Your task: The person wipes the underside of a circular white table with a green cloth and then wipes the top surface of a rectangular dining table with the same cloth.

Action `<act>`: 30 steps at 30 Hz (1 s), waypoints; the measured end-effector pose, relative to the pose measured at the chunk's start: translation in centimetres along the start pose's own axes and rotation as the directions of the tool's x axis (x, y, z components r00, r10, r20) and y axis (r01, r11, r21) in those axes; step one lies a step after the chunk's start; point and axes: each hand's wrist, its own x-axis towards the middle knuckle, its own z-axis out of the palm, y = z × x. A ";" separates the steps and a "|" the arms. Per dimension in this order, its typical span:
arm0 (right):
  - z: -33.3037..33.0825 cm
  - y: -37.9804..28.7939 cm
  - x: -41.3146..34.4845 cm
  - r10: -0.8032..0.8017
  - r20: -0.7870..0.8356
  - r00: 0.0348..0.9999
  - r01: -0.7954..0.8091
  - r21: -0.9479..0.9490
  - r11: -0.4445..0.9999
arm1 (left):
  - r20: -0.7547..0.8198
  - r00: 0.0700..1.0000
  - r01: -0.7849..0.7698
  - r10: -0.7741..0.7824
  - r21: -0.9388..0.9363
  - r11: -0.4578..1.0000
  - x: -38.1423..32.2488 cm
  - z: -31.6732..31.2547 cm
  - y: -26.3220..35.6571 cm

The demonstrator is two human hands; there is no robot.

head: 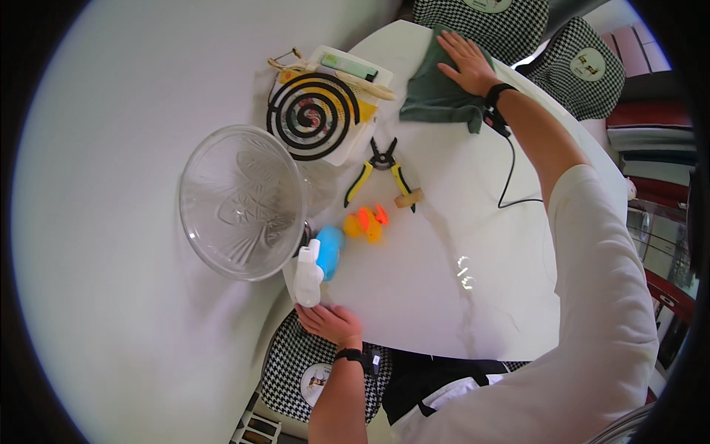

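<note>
My right hand (468, 62) lies flat, palm down, on a green cloth (438, 100) near the table's far right edge, thumb apart. At the near left edge of the white marbled table (410, 294), my left hand (331, 323) rests palm down, fingertips beside the white head (308, 280) of a blue bottle (331, 250). Its fingers are extended, with nothing visible in them. Between the hands lie wire strippers (383, 161) with yellow and black handles, a small wooden piece (409, 198) on one handle, and a yellow-and-orange toy (366, 223). Both wrists wear black bands.
A large clear glass vase (241, 202) stands at the left. Behind it, a white tray (383, 72) bears a black spiral coil (275, 111), a green packet (346, 66) and a light-coloured utensil (371, 87). A black cable (511, 161) runs right of the cloth. Houndstooth-covered chairs (579, 83) border the table.
</note>
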 end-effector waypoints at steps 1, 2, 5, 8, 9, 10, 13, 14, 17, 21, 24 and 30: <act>-0.3 0.9 -2.1 0.039 0.031 0.999 -0.040 0.033 0.999 | -0.011 1.000 -0.014 0.014 0.024 1.000 0.0 -0.3 -0.5; -0.9 3.5 -4.5 0.073 0.041 0.996 -0.074 0.018 0.997 | -0.012 1.000 -0.029 0.029 0.029 0.999 0.0 -0.3 -0.1; -2.4 7.4 -12.8 0.208 0.073 0.975 -0.210 0.022 0.978 | -0.033 0.999 -0.016 0.017 0.036 0.999 0.0 -0.2 -0.7; -4.6 11.8 -22.0 0.307 0.045 0.951 -0.306 -0.032 0.952 | -0.030 0.999 -0.031 0.031 -0.002 1.000 0.4 -0.3 0.3; -5.1 12.4 -24.6 0.345 0.053 0.937 -0.343 -0.040 0.938 | -0.039 0.998 -0.041 0.040 -0.026 0.999 0.4 -0.4 0.4; -5.4 12.4 -27.1 0.360 0.065 0.931 -0.358 -0.040 0.933 | -0.050 0.998 -0.044 0.043 -0.016 0.999 0.3 -0.5 0.1; -6.6 13.2 -33.9 0.464 0.055 0.884 -0.459 -0.085 0.885 | -0.040 0.999 -0.014 0.013 -0.008 1.000 0.2 -0.4 -0.2; -7.0 13.4 -36.1 0.488 0.044 0.872 -0.483 -0.096 0.870 | -0.050 0.999 -0.020 0.019 -0.019 1.000 0.2 -0.3 -0.2; -8.1 13.9 -42.1 0.535 0.026 0.844 -0.530 -0.103 0.841 | -0.057 0.998 -0.027 0.028 0.012 1.000 -0.1 0.3 -0.3; -9.4 13.7 -48.4 0.590 0.012 0.807 -0.584 -0.135 0.801 | -0.064 0.998 -0.018 0.018 0.002 1.000 -0.1 0.7 -0.2; -10.5 13.6 -52.8 0.628 0.014 0.778 -0.614 -0.193 0.765 | -0.087 0.996 -0.022 0.022 0.004 1.000 -0.2 1.0 -0.3; -9.9 12.6 -60.4 0.560 -0.150 0.815 -0.580 -0.213 0.786 | -0.078 0.997 0.027 -0.026 0.013 1.000 -0.1 0.9 -0.5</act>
